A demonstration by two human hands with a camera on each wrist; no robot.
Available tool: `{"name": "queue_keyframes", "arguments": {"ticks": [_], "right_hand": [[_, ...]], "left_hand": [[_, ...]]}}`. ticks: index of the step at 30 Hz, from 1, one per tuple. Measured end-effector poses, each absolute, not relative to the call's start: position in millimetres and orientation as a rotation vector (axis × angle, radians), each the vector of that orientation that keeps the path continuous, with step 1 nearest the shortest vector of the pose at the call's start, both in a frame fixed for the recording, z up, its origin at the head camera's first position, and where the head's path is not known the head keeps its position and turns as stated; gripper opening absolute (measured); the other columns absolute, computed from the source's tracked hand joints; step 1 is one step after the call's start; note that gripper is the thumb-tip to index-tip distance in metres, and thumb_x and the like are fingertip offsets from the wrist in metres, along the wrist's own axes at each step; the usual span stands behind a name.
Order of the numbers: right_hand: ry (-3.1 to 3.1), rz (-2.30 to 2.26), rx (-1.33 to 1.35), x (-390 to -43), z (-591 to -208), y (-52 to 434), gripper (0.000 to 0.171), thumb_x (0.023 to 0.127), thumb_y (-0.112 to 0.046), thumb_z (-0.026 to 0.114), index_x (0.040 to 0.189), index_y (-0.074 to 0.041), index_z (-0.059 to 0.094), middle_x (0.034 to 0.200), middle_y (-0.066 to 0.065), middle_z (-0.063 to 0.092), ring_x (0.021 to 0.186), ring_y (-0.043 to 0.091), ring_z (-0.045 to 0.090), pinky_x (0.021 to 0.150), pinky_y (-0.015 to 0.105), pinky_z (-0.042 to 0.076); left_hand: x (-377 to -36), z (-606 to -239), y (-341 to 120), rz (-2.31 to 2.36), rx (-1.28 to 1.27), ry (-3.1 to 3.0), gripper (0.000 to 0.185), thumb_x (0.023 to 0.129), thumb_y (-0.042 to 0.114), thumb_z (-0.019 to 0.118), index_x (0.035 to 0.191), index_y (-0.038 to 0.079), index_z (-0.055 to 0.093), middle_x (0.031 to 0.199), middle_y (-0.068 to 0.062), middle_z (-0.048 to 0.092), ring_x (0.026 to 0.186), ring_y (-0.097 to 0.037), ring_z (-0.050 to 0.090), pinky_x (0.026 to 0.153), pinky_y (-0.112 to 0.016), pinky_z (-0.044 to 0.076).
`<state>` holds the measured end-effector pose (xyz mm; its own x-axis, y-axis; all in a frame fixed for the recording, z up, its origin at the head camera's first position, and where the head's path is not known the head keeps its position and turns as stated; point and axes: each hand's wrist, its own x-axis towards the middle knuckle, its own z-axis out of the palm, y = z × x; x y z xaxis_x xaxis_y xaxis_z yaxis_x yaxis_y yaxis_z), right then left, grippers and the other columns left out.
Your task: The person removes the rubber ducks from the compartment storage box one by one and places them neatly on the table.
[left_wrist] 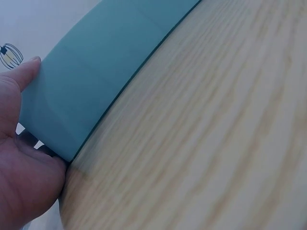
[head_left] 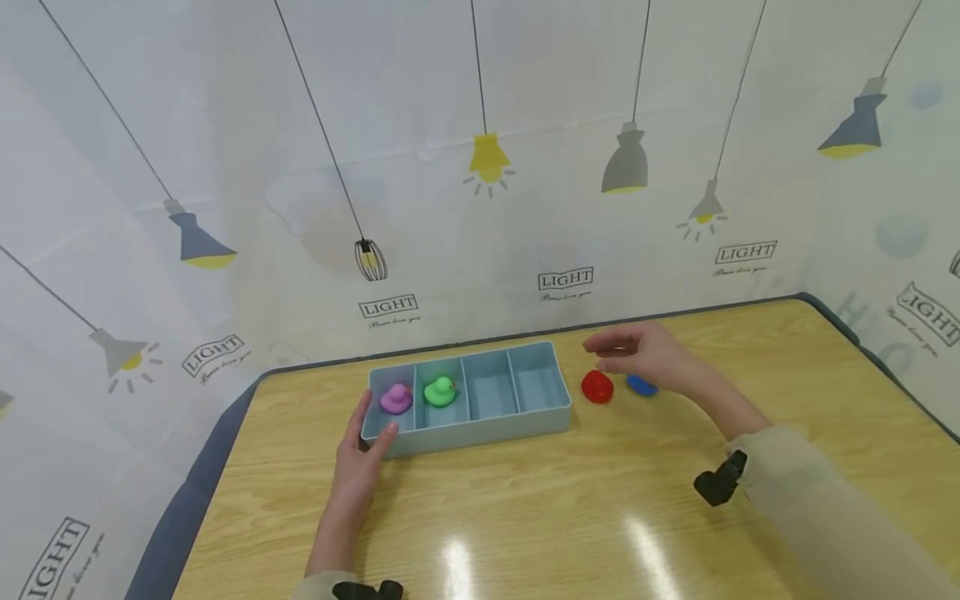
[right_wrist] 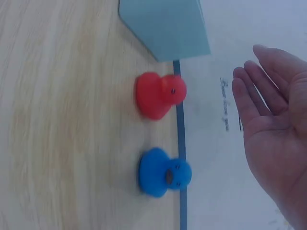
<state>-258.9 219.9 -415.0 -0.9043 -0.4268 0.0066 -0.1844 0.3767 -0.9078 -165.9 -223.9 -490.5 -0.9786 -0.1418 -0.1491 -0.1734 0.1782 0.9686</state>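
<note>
Right hand [head_left: 645, 357] hovers above the bench [head_left: 570, 508], fingers apart and nearly straight, palm empty, holding nothing; in the right wrist view the palm [right_wrist: 278, 129] faces the two ducks below it. Red duck [head_left: 597, 387] stands on the bench just under the fingertips, not touched; solid red, rounded body, small dark eye visible [right_wrist: 160, 95]. Blue duck [head_left: 642, 386] stands just beside it on the right, partly hidden by the hand in the head view; solid blue, dark open beak [right_wrist: 164, 172]. Both ducks lie near the right end of the tray [head_left: 480, 433], outside it. Left hand [head_left: 363, 454] grips the tray's left near corner, thumb on the front wall, fingers along the end wall [left_wrist: 29, 124]. Tray is pale blue-grey, oblong, four compartments in a row. Purple duck [head_left: 396, 399] sits in the leftmost compartment, green duck [head_left: 440, 391] in the second; the other two hold nothing.
</note>
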Motion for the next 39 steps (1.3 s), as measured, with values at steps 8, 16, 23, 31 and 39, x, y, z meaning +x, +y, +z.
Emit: {"name": "queue_keyframes", "arguments": {"ticks": [8,16,23,31,39], "right_hand": [[2.335,-1.510,-0.676,-259,-409,175,0.037,0.094,-0.010,0.074,0.128,0.003,0.068,0.126,0.018,0.069,0.119,0.035,0.065,0.094,0.037,0.058],[2.240,-1.377,-0.878,-258,-410,118,0.041,0.094,-0.007,0.073,0.133,0.003,0.065,0.133,0.018,0.066,0.126,0.038,0.060,0.103,0.038,0.052],[2.248,-1.329,-0.905,-262,-410,77,0.047,0.093,-0.006,0.073,0.138,0.001,0.062,0.136,0.015,0.065,0.127,0.028,0.061,0.106,0.040,0.050],[2.262,-1.379,-0.941,-268,-411,49,0.054,0.091,-0.001,0.075,0.142,0.001,0.058,0.137,0.018,0.064,0.127,0.027,0.061,0.106,0.041,0.050],[2.287,-1.282,-0.957,-274,-411,23,0.057,0.091,0.004,0.073,0.145,-0.002,0.056,0.140,0.015,0.062,0.131,0.026,0.058,0.109,0.044,0.047]], "left_hand": [[-164,-491,-224,1.971,-0.315,2.388,0.072,0.105,0.029,0.061,0.165,0.036,0.021,0.172,-0.010,0.005,0.156,-0.034,0.001,0.125,-0.051,0.011],[-165,-492,-225,1.988,-0.297,2.378,0.073,0.104,0.031,0.062,0.165,0.034,0.022,0.172,-0.008,0.006,0.157,-0.032,0.002,0.125,-0.050,0.011],[-166,-493,-225,1.996,-0.296,2.382,0.071,0.104,0.029,0.063,0.164,0.033,0.024,0.171,-0.007,0.009,0.157,-0.031,0.003,0.125,-0.049,0.011],[-168,-492,-223,2.031,-0.289,2.365,0.071,0.104,0.026,0.062,0.164,0.032,0.025,0.171,-0.009,0.010,0.157,-0.032,0.005,0.125,-0.048,0.010],[-168,-492,-225,2.025,-0.309,2.364,0.071,0.104,0.027,0.063,0.164,0.033,0.025,0.171,-0.008,0.011,0.156,-0.032,0.006,0.125,-0.048,0.011]]}}
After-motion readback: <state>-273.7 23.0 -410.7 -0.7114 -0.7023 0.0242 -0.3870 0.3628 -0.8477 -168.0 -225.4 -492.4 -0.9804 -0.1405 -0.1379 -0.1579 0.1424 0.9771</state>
